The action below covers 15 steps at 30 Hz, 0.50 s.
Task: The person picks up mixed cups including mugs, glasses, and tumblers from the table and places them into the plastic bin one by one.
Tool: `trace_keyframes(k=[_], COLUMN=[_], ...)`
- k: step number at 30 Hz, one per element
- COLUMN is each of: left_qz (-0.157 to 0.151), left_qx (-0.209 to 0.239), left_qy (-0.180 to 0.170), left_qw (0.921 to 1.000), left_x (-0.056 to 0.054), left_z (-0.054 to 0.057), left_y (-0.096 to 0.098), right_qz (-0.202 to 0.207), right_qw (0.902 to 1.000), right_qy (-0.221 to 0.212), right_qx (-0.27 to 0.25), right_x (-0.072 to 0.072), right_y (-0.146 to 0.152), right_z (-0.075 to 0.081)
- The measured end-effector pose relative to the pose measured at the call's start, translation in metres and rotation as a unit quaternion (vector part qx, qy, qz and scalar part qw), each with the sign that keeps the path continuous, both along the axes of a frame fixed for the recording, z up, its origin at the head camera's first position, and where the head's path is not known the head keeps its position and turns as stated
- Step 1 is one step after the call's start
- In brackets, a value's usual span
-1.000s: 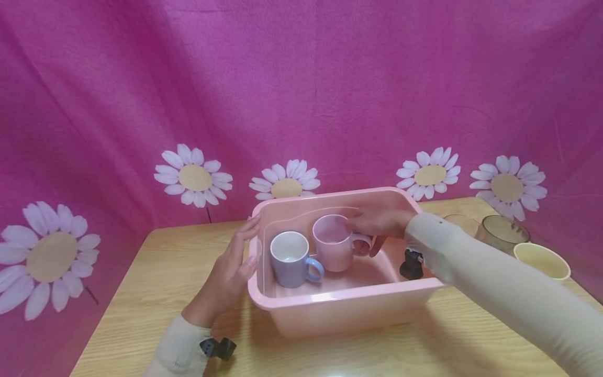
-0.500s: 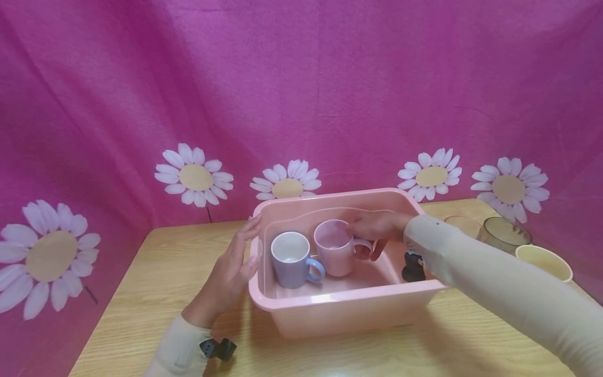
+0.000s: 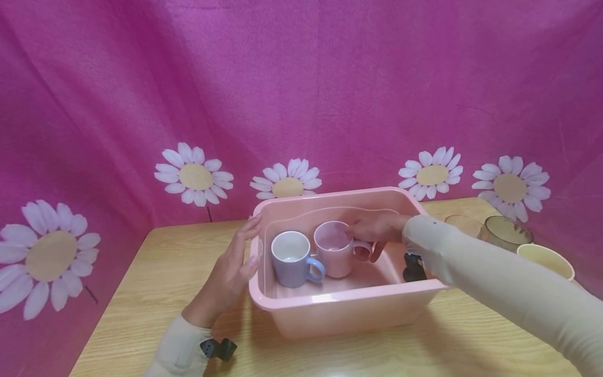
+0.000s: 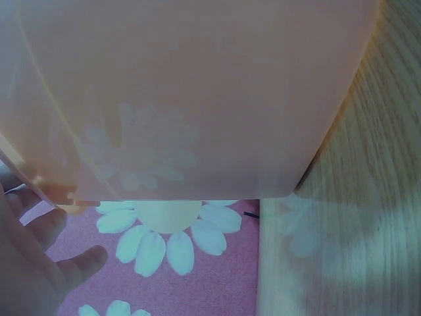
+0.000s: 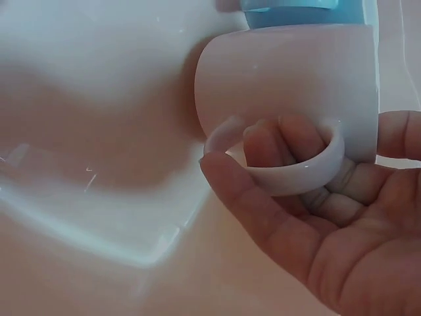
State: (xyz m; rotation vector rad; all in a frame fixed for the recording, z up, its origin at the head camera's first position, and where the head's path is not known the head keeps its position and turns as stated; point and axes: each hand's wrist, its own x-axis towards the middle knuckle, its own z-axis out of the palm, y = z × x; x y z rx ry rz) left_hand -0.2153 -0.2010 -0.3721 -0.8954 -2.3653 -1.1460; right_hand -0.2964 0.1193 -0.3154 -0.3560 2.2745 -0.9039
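Observation:
A pink mug (image 3: 333,251) stands upright inside the pink plastic basin (image 3: 325,298). My right hand (image 3: 377,226) holds it by the handle, and the right wrist view shows fingers passed through the handle loop (image 5: 296,176). Left of it in the basin is a mug (image 3: 288,267) with a blue-grey outside, white inside and light blue handle, facing right. My left hand (image 3: 228,277) rests on the basin's left rim with its fingers fairly straight. In the left wrist view, the left fingers (image 4: 49,227) touch the rim beside the basin's outer wall (image 4: 197,99).
Beyond the basin's right end stand an orange-tinted clear cup (image 3: 464,225), a dark tinted glass (image 3: 507,233) and a yellow cup (image 3: 546,260), partly hidden by the right sleeve (image 3: 494,283). A wooden table (image 3: 155,277) lies beneath; a magenta daisy-print cloth (image 3: 301,94) hangs behind.
The pink mug has come down slightly and toward me inside the basin, with my right hand still on its handle. The left hand keeps its place on the rim.

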Motion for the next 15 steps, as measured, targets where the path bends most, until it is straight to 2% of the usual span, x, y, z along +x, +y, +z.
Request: trace_keyframes(k=[11, 15], left_qz=[-0.002, -0.005], left_qx=[0.002, 0.003], left_qy=[-0.003, -0.001], left_qw=[1.0, 1.0], left_x=[0.0005, 0.0002], left_z=[0.0, -0.0006], left_y=[0.0002, -0.001], right_qz=[0.021, 0.026], right_qw=[0.9996, 0.9992], right_qy=[-0.02, -0.016], right_qx=[0.006, 0.026], right_x=[-0.0038, -0.0044], right_y=[-0.0031, -0.0048], right_z=[-0.0064, -0.0077])
